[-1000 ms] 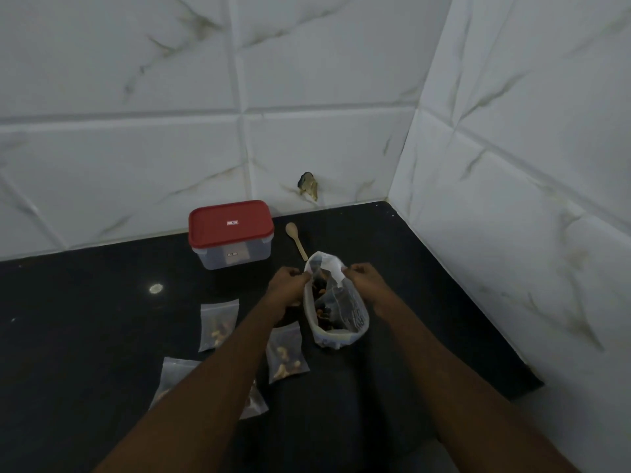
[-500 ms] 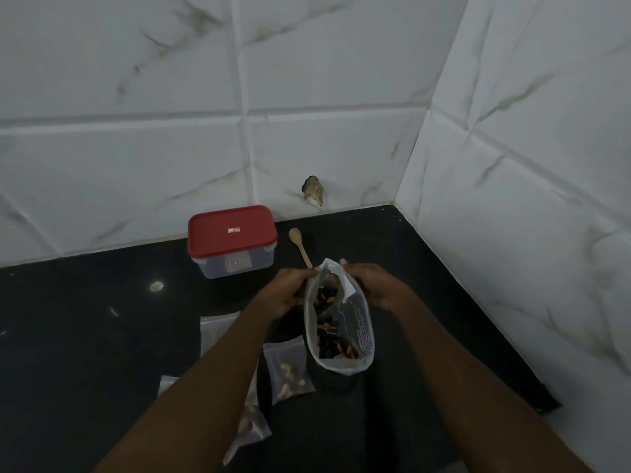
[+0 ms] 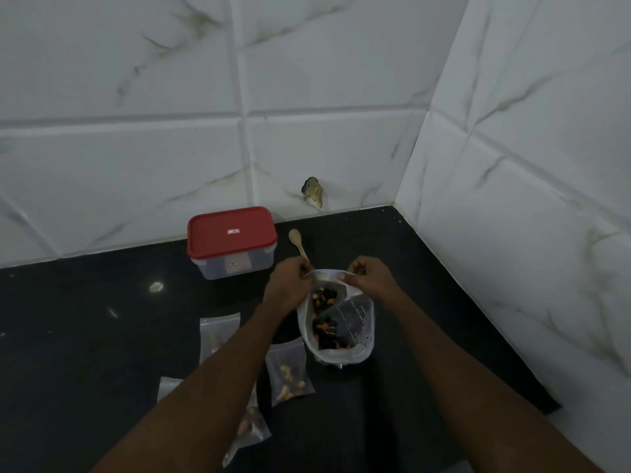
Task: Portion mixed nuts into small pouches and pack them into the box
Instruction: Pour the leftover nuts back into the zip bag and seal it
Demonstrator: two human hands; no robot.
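Both left hand (image 3: 290,285) and right hand (image 3: 370,279) fingers pinch nut bag (image 3: 355,322) rim (bag seemingly on counter (image 3: 102,336)).

lid (image 3: 231,232): red | countertop (image 3: 85,336): black | tiles (image 3: 341,80): white, grey-veined

The bag (image 3: 355,322) I hold at centre is thin, crinkled clear plastic; the box (image 3: 235,268) above-left, frosted plastic under a smooth red lid (image 3: 232,233); spoon (image 3: 296,241) matt wood; counter (image 3: 85,353) polished black stone.

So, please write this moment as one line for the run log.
left hand: pinches nut bag top | right hand: pinches bag top | box: lid on | small pouches: on counter
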